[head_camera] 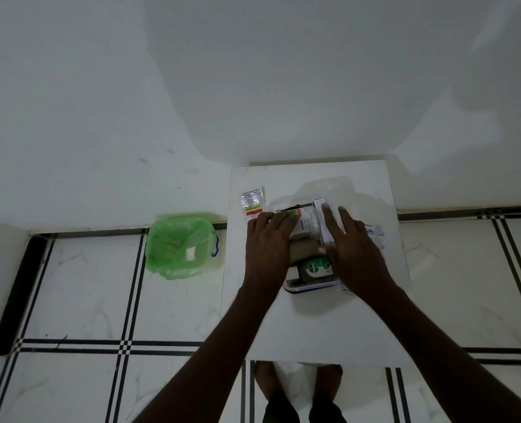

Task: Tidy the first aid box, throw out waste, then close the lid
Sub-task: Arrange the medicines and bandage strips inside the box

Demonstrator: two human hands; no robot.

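The first aid box (309,289) stands on a small white table (314,331), its clear lid (344,190) open toward the wall. Inside lie a green Dettol bottle (315,268), a brown item (303,250) and a white medicine carton (303,222). My left hand (268,248) rests flat on the box's left side, fingers on the carton. My right hand (352,248) presses a white paper packet (324,221) at the box's right side. Whether either hand grips anything is unclear.
A sachet with a red and yellow label (253,203) lies on the table left of the box. Small packets (378,236) lie on the right. A bin with a green liner (178,245) stands on the floor to the left. My feet (298,392) are below the table edge.
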